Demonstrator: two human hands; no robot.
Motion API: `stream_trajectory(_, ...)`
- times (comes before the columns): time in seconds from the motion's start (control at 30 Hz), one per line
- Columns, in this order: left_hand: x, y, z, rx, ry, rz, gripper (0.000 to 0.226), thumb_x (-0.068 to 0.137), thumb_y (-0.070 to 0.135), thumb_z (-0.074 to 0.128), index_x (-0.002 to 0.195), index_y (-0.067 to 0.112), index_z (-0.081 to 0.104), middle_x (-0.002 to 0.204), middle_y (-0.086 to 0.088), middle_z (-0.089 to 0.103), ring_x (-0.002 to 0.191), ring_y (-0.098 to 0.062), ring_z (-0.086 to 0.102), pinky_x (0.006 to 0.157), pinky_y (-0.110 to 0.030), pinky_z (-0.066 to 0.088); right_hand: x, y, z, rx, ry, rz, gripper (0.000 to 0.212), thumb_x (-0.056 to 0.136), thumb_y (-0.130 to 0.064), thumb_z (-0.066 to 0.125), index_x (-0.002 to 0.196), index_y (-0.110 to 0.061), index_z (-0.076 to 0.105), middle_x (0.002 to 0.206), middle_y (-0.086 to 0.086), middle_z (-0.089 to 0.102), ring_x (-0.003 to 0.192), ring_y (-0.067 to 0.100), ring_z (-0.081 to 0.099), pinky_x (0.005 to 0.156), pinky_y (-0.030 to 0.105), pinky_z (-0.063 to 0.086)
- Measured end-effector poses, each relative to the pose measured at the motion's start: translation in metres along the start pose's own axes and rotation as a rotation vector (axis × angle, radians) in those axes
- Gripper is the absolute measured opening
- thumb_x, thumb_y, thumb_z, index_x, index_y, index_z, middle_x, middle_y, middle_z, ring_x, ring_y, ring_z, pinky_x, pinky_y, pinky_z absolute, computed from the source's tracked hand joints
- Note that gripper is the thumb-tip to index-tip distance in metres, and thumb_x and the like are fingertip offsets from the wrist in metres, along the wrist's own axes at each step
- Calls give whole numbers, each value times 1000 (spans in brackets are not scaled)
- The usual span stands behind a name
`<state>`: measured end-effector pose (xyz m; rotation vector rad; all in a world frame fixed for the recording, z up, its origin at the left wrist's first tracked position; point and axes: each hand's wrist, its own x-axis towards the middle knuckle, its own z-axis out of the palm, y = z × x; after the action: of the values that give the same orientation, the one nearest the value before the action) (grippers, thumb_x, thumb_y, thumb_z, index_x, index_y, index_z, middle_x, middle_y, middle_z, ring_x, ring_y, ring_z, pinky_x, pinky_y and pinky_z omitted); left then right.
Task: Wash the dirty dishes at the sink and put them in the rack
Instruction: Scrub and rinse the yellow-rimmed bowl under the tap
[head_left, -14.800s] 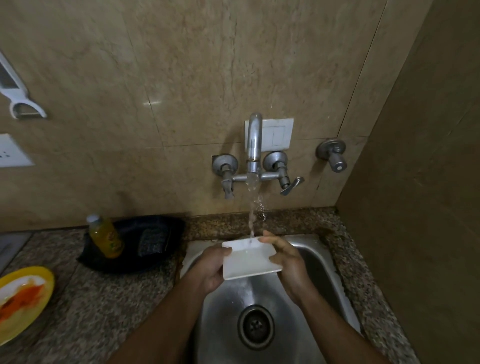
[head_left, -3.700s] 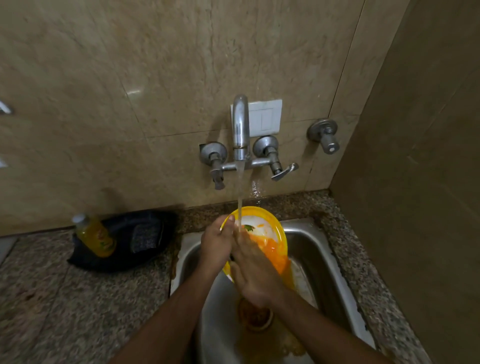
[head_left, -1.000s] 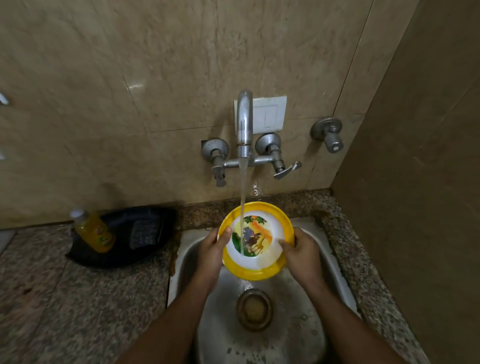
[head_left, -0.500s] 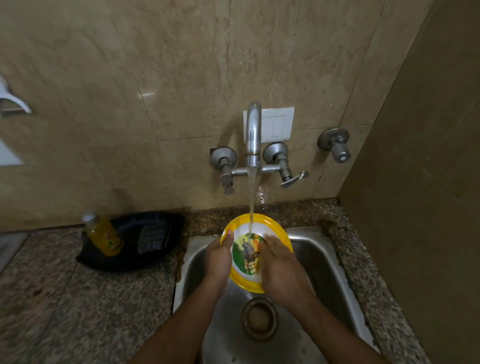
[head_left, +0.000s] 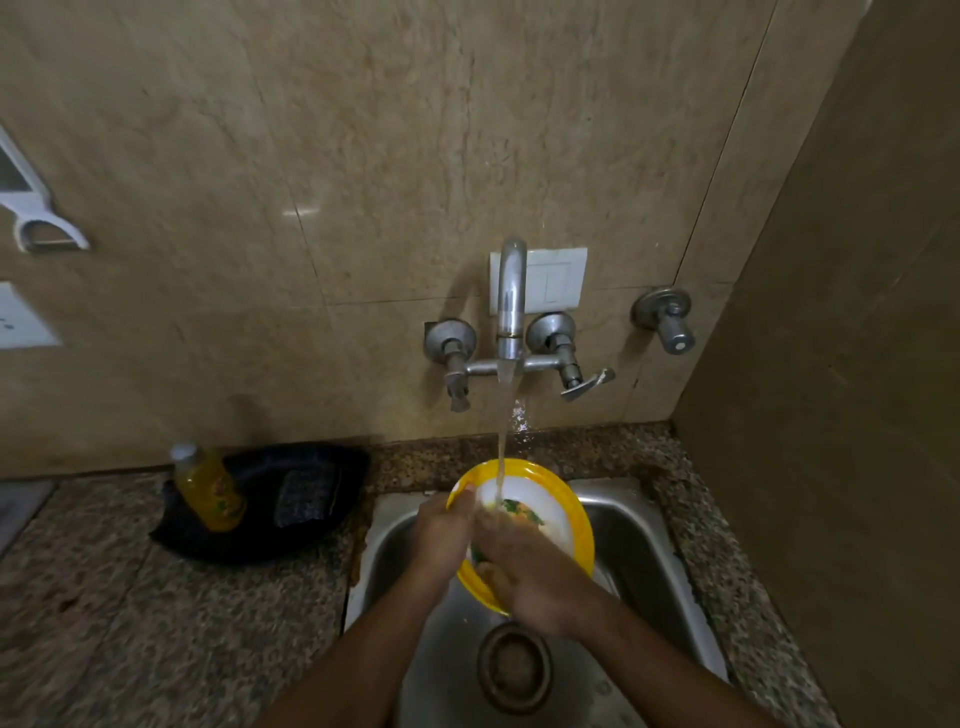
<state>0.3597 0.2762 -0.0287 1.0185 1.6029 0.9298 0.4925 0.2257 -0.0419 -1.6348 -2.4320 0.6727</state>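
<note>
A yellow-rimmed plate (head_left: 558, 506) with a white, printed centre is tilted over the steel sink (head_left: 639, 545), under the running stream from the wall tap (head_left: 511, 306). My left hand (head_left: 441, 535) grips the plate's left rim, thumb on top. My right hand (head_left: 535, 571) lies flat across the plate's face and covers its lower half, fingers spread on the surface. The sink drain (head_left: 514, 667) shows below my hands.
On the granite counter (head_left: 156, 623) left of the sink stands a yellow liquid bottle (head_left: 210, 488) against a black tray (head_left: 291, 499) holding a scrub pad. A second valve (head_left: 667, 319) sticks out of the wall at right. A side wall closes the right.
The white dish from earlier is gone and the yellow plate is in my hands. Over the last second my right hand has moved from the plate's right rim onto its face, sliding left and down.
</note>
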Motion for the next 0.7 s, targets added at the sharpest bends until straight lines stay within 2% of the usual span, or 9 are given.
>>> stream_trajectory(0.1, -2, 3, 1, -11, -18, -1, 39, 94, 33, 60, 63, 10, 64, 64, -6, 63, 68, -22, 59, 69, -34, 47, 2, 0, -5, -92, 75, 159, 90, 77, -59, -3, 157, -18, -3, 164, -2, -11, 151, 17, -9, 121, 39, -3)
stream_trajectory(0.2, -1, 9, -1, -36, -35, 5, 37, 95, 27, 61, 60, 13, 62, 61, -2, 62, 66, -20, 59, 60, -25, 45, 2, -17, -4, 39, 14, 23, 92, 78, -58, -2, 157, -12, -2, 164, 3, -9, 151, 17, -11, 121, 34, -9)
stream_trajectory(0.27, -1, 7, 0, -43, -41, 13, 35, 90, 38, 63, 65, 13, 66, 71, -7, 70, 76, -27, 67, 72, -34, 53, 1, -7, -8, -21, 9, 76, 94, 75, -61, -5, 158, -16, -3, 164, -2, -10, 152, 16, -9, 122, 36, -6)
stream_trajectory(0.33, -1, 7, 2, -34, -63, 22, 37, 85, 45, 62, 72, 12, 70, 80, -10, 74, 79, -25, 68, 81, -43, 53, 3, -5, -10, -110, 75, 189, 95, 73, -62, -9, 156, -16, -7, 158, -4, -21, 151, 17, -13, 118, 34, -11)
stream_trajectory(0.43, 0, 9, 1, -51, -75, 13, 38, 89, 38, 64, 73, 4, 71, 77, -13, 73, 74, -22, 65, 80, -43, 54, 1, -19, -8, -5, 14, 59, 83, 86, -55, 1, 157, -12, -6, 158, 1, -21, 150, 17, -15, 115, 24, -22)
stream_trajectory(0.5, -1, 7, -1, -47, -68, 24, 38, 92, 35, 62, 74, 2, 70, 74, -14, 71, 72, -25, 64, 77, -42, 53, -1, -9, -6, -18, 40, 54, 83, 86, -58, 3, 158, -19, -2, 164, -1, -8, 152, 17, -8, 121, 30, -8)
stream_trajectory(0.57, -4, 7, 1, -40, -73, 38, 32, 95, 31, 60, 77, 6, 71, 74, -10, 68, 73, -23, 62, 71, -36, 51, -1, -1, -4, -120, 98, 187, 85, 82, -60, -1, 158, -21, -2, 164, -3, -12, 152, 18, -9, 123, 39, 1)
stream_trajectory(0.63, -5, 14, 1, -31, -83, 21, 28, 95, 28, 60, 74, 12, 70, 71, -3, 64, 71, -17, 58, 65, -29, 44, 0, -9, -2, -63, 92, 157, 82, 86, -56, 2, 157, -16, -5, 159, 0, -22, 149, 17, -19, 122, 40, -6)
stream_trajectory(0.7, -4, 11, -1, -59, -89, -11, 29, 94, 30, 62, 71, 14, 71, 70, -1, 69, 70, -16, 63, 69, -26, 48, -2, -11, -5, -35, 20, 36, 72, 94, -48, 10, 158, -16, -3, 160, -1, -19, 149, 15, -17, 120, 34, -16)
